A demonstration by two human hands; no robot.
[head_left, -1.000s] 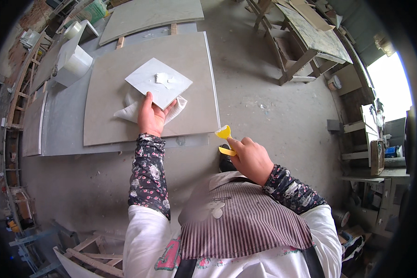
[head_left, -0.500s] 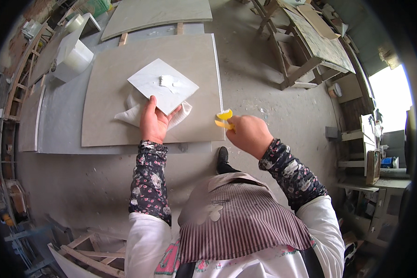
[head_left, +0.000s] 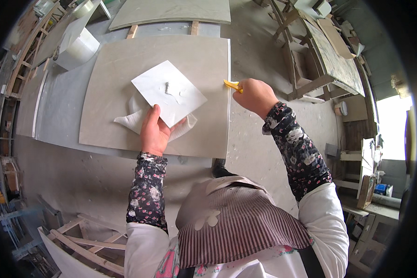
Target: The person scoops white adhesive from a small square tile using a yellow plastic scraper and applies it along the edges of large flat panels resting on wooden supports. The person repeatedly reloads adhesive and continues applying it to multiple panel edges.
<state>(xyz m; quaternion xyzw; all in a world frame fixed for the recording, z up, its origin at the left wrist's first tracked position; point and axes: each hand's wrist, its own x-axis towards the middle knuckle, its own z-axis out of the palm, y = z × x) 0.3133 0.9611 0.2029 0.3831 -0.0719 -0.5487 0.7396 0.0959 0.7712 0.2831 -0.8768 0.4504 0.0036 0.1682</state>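
Note:
My left hand (head_left: 154, 135) grips the near corner of a white square board (head_left: 148, 82), thumb on top. A smear of white paste (head_left: 172, 91) lies mid-board. Under it, a crumpled white cloth (head_left: 130, 120) rests on a large beige-grey slab (head_left: 109, 92). My right hand (head_left: 255, 97) is closed around a small yellow scraper (head_left: 232, 85), whose blade meets or nearly meets the slab's right edge; contact is hard to make out. A pale strip runs along that edge.
Behind, another slab (head_left: 171, 11) lies on wooden battens (head_left: 195, 28). White buckets (head_left: 81, 48) stand at the far left. A worn wooden workbench (head_left: 333, 55) occupies the far right, and a wooden frame (head_left: 85, 250) is at lower left.
My right hand and the scraper have moved forward along the slab's right edge. The board has turned slightly in my left hand, and its paste now looks thinner and more spread.

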